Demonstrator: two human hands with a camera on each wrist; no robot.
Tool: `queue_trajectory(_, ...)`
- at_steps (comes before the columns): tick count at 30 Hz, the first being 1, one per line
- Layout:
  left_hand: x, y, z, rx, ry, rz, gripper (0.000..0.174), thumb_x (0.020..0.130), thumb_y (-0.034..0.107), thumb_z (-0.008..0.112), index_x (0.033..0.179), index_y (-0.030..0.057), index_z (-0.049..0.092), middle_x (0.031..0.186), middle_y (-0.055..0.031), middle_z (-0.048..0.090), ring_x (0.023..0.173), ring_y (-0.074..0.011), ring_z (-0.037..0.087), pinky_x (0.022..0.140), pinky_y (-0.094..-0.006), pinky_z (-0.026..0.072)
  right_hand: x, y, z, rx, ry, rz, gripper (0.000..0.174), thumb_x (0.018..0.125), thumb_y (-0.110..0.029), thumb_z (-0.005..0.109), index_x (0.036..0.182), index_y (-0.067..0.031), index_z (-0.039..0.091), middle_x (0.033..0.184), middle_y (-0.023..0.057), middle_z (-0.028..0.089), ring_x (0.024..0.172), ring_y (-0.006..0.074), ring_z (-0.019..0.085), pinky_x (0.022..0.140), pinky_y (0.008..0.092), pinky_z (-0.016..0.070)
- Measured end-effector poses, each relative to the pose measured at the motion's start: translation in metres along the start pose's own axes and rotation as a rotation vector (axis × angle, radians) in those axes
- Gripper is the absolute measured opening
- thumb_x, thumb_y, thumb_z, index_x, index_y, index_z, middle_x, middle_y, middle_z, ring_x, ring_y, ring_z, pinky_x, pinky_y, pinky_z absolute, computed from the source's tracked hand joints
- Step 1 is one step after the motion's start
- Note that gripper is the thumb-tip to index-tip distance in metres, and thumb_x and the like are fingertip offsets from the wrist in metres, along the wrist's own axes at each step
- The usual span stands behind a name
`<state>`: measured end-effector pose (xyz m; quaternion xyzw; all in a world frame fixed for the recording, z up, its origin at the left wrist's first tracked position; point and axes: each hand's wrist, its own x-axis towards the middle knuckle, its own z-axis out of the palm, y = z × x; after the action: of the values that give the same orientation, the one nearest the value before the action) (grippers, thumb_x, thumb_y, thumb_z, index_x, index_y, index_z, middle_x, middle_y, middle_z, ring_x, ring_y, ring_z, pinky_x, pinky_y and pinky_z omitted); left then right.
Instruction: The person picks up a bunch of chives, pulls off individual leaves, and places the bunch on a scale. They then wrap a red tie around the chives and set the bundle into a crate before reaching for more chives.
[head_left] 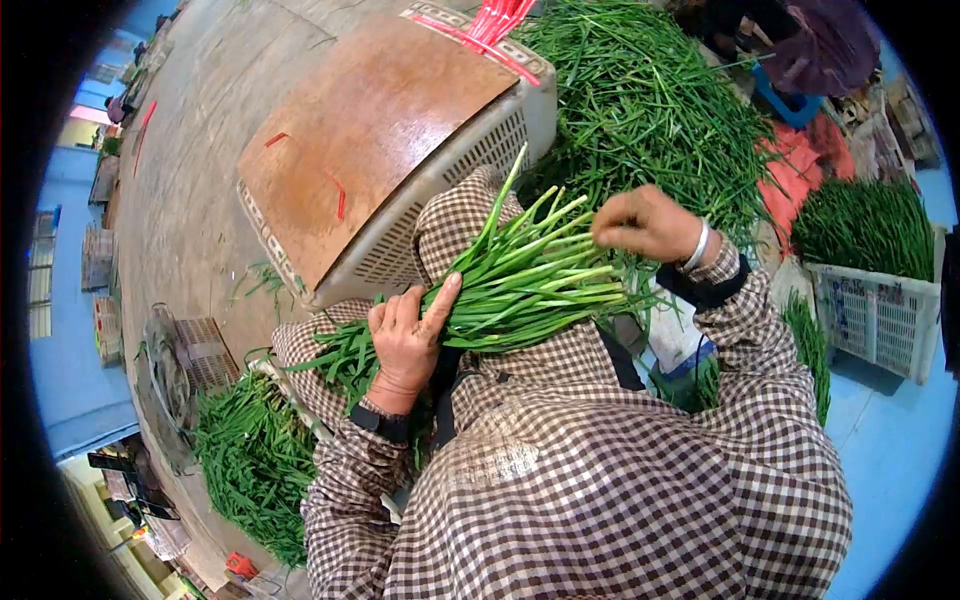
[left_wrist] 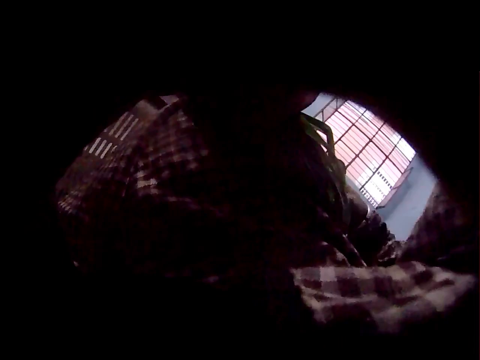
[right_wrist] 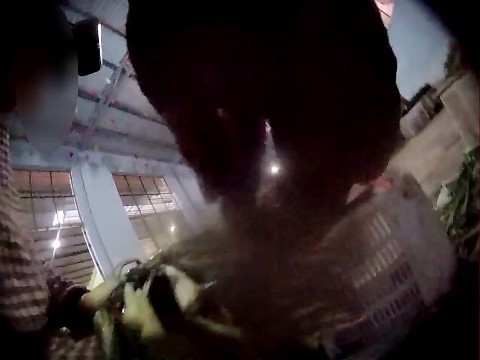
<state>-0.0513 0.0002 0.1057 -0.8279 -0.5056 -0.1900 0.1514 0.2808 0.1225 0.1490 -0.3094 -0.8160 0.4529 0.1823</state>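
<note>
A bunch of garlic chives (head_left: 540,285) lies across the person's lap, pale stem ends toward the right and leaves trailing left. The left hand (head_left: 408,325) grips the bunch around its leafy part, its index finger stretched along the top. At the stem ends is the right hand (head_left: 645,225), fingers bent toward the upper stems; I cannot tell whether a stem is pinched there. In the right wrist view the dark right hand (right_wrist: 262,97) hangs over pale stem ends (right_wrist: 142,307), with blur below the fingers. The left wrist view is mostly dark, showing checked cloth (left_wrist: 382,289).
A brown board (head_left: 370,130) covers an upturned plastic crate (head_left: 480,150), with red ties (head_left: 495,20) on it. Loose chives form a big heap (head_left: 640,110) ahead and another pile (head_left: 255,460) at left. A white crate (head_left: 875,320) of chives stands at right.
</note>
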Motion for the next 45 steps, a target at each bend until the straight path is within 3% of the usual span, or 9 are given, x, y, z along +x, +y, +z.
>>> queue_trajectory(3,0.002,0.001,-0.003,-0.005,-0.004,0.007,0.06,0.072,0.007,0.055,0.128,0.0283,0.048,0.087,-0.0032,0.055,0.07,-0.0154,0.051,0.066,-0.0302,0.0339,0.015,-0.011,-0.009,-0.333,0.414,-0.012,0.021,0.081,-0.022,0.056,0.086,-0.0028,0.063,0.08,0.0126,0.063,0.073,0.0271,0.061,0.066,0.0362,0.0477)
queue_trajectory(9,0.002,0.0,0.0,0.066,0.025,0.036,0.059,0.072,0.007,0.055,0.127,0.0281,0.049,0.086,-0.0031,0.055,0.069,-0.0153,0.05,0.066,-0.0301,0.0327,0.066,-0.018,0.024,-0.542,-0.114,0.039,0.019,0.08,-0.025,0.054,0.079,-0.0064,0.06,0.071,0.0165,0.06,0.067,0.0356,0.058,0.06,0.0454,0.0463)
queue_trajectory(15,0.002,0.001,-0.003,0.04,0.027,0.012,0.057,0.072,0.008,0.055,0.125,0.0281,0.051,0.086,-0.003,0.055,0.069,-0.0152,0.05,0.065,-0.0293,0.0321,0.026,-0.042,0.036,-0.471,0.015,-0.128,0.013,0.077,-0.018,0.056,0.079,-0.0063,0.061,0.073,0.0147,0.061,0.071,0.0355,0.058,0.062,0.0448,0.0464)
queue_trajectory(19,0.003,0.002,-0.003,0.015,0.038,0.018,0.056,0.072,0.009,0.055,0.125,0.0286,0.051,0.086,-0.0028,0.055,0.068,-0.0148,0.05,0.066,-0.0289,0.0323,0.041,-0.024,0.029,0.029,-0.046,0.024,0.018,0.076,-0.01,0.052,0.087,-0.0008,0.063,0.077,0.0167,0.063,0.068,0.0321,0.06,0.064,0.0388,0.0479)
queue_trajectory(25,0.008,0.003,-0.008,0.053,0.053,0.062,0.058,0.072,0.01,0.057,0.125,0.0309,0.051,0.086,-0.0023,0.054,0.067,-0.0143,0.049,0.065,-0.0286,0.033,0.087,-0.022,0.022,-0.067,-0.344,0.0,0.014,0.079,-0.009,0.051,0.083,0.002,0.058,0.072,0.009,0.061,0.066,0.0167,0.055,0.063,0.03,0.045)
queue_trajectory(33,0.014,0.002,-0.015,0.089,0.022,0.11,0.055,0.073,0.013,0.053,0.126,0.0279,0.05,0.086,-0.0017,0.053,0.07,-0.0146,0.05,0.066,-0.0295,0.0325,0.096,-0.008,0.052,-0.062,-0.07,0.084,0.015,0.073,-0.01,0.062,0.08,0.0033,0.061,0.066,0.0066,0.061,0.061,0.0129,0.055,0.059,0.0279,0.0465)
queue_trajectory(35,0.014,0.001,-0.013,0.084,0.026,0.114,0.055,0.073,0.013,0.053,0.126,0.0278,0.05,0.086,-0.0017,0.053,0.07,-0.0146,0.05,0.066,-0.0295,0.0325,0.095,-0.001,0.052,-0.02,0.048,-0.068,0.016,0.071,-0.007,0.062,0.083,0.004,0.062,0.066,0.0063,0.061,0.061,0.0125,0.057,0.058,0.0279,0.0475)
queue_trajectory(40,0.011,0.001,-0.01,0.06,0.011,0.071,0.055,0.073,0.013,0.054,0.125,0.0293,0.05,0.086,-0.003,0.054,0.069,-0.0159,0.05,0.066,-0.0303,0.034,0.079,-0.004,0.019,0.855,0.063,0.309,0.012,0.087,-0.01,0.055,0.091,0.0013,0.058,0.068,0.0053,0.059,0.058,0.0125,0.058,0.05,0.0259,0.048)
queue_trajectory(45,0.009,0.002,-0.01,0.047,-0.018,0.064,0.055,0.073,0.012,0.054,0.126,0.0277,0.05,0.085,-0.003,0.054,0.069,-0.0164,0.05,0.066,-0.0303,0.0337,0.054,0.012,-0.022,0.942,0.131,0.329,0.01,0.086,-0.008,0.055,0.091,0.0001,0.057,0.066,0.0032,0.052,0.047,0.0056,0.041,0.037,0.0165,0.0311)
